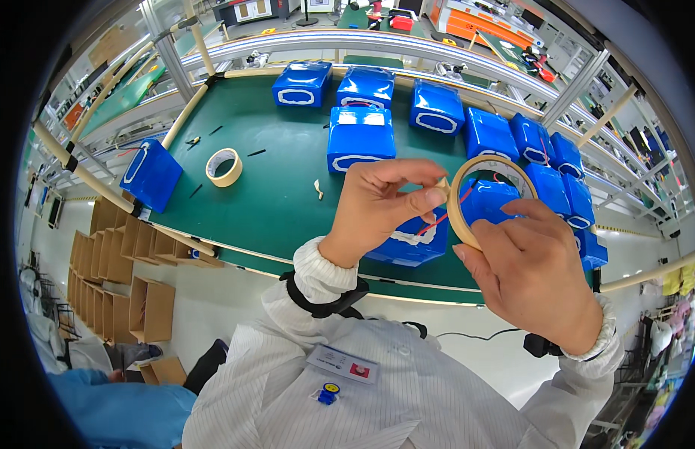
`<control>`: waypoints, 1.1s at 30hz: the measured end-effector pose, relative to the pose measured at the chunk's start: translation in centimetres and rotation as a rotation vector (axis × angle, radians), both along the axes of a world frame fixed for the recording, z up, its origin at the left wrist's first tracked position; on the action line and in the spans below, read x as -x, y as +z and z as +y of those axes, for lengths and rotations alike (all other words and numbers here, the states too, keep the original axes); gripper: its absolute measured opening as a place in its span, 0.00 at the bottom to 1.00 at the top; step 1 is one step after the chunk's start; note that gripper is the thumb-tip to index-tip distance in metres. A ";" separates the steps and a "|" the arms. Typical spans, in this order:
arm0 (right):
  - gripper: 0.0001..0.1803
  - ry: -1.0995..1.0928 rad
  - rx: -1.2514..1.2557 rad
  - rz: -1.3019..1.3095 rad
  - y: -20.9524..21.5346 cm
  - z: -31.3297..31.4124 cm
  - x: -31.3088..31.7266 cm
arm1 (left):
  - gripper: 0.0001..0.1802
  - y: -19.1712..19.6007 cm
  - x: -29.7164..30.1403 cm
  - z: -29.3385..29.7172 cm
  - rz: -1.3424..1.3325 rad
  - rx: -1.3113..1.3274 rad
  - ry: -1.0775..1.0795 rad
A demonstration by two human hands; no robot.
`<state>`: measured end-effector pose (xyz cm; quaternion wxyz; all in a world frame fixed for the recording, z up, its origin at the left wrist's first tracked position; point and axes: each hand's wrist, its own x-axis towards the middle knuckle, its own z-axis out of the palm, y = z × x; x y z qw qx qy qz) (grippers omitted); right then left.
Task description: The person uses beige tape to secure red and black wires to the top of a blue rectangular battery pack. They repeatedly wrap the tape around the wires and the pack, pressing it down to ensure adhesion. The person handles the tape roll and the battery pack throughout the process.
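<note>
My right hand [531, 262] grips a roll of beige masking tape [457, 213], held upright above the table's near edge. The thumb and fingers of my left hand [392, 206] pinch the loose end of the tape at the roll's left side. Below and behind the hands sits a blue-wrapped battery pack [411, 251] with a white-edged end. A red wire [433, 224] comes up from it, passing behind the roll. Part of this pack is hidden by my hands and the tape.
Several blue packs [361, 138] stand along the back and right of the green table [265, 202]. Another pack [151, 176] leans at the left edge. A second tape roll [224, 168] and small black pieces lie at left. Cardboard boxes [150, 308] and a person in blue [123, 408] are at lower left.
</note>
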<state>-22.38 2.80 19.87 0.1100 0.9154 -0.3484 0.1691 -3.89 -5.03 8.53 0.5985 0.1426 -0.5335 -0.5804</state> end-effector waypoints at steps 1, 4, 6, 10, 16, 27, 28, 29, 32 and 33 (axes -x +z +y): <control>0.11 -0.001 -0.005 0.004 0.0 0.0 0.0 | 0.13 0.1 0.0 0.1 -0.019 -0.014 0.000; 0.11 -0.023 0.048 0.005 -0.3 0.1 0.1 | 0.12 0.5 0.3 0.4 -0.045 -0.011 0.011; 0.11 -0.031 0.046 0.010 -0.2 0.3 0.1 | 0.12 0.9 0.3 0.5 -0.061 -0.002 0.004; 0.11 -0.040 0.041 0.015 -0.1 0.5 -0.1 | 0.11 1.4 -0.5 0.2 -0.087 -0.024 -0.079; 0.10 -0.055 0.016 0.037 1.0 0.2 -0.3 | 0.07 1.3 -1.0 -1.2 -0.125 0.014 -0.143; 0.09 -0.081 0.017 0.038 1.2 -0.1 -0.9 | 0.12 3.1 -1.7 -0.6 -0.184 -0.042 -0.162; 0.09 -0.080 0.009 0.038 1.2 -0.1 -0.9 | 0.12 3.2 -1.8 -0.5 -0.201 -0.053 -0.139; 0.09 -0.077 0.008 0.040 1.2 -0.1 -1.0 | 0.12 3.1 -1.8 -0.6 -0.218 -0.037 -0.114; 0.10 -0.079 -0.005 0.035 1.1 0.0 -1.1 | 0.12 2.6 -2.0 -0.9 -0.225 -0.002 -0.078; 0.10 -0.082 -0.013 0.025 1.0 0.0 -1.2 | 0.11 2.5 -2.0 -1.0 -0.198 0.000 -0.085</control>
